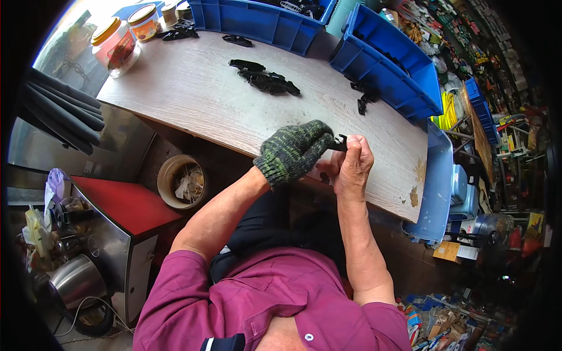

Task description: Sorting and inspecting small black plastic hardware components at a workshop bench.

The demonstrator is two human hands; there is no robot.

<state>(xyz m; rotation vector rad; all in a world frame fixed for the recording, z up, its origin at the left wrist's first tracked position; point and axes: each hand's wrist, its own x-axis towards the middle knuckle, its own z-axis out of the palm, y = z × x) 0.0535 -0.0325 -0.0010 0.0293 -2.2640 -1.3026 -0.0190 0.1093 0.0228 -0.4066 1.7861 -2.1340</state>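
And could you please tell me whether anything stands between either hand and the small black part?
Only the green-and-black knitted glove on the left hand does. Nothing visible stands between the bare right hand and the small black part, which shows between the two hands.

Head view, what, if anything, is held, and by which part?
A black plastic piece: the right hand pinches its right end; the gloved left hand meets its left end, grip unclear.
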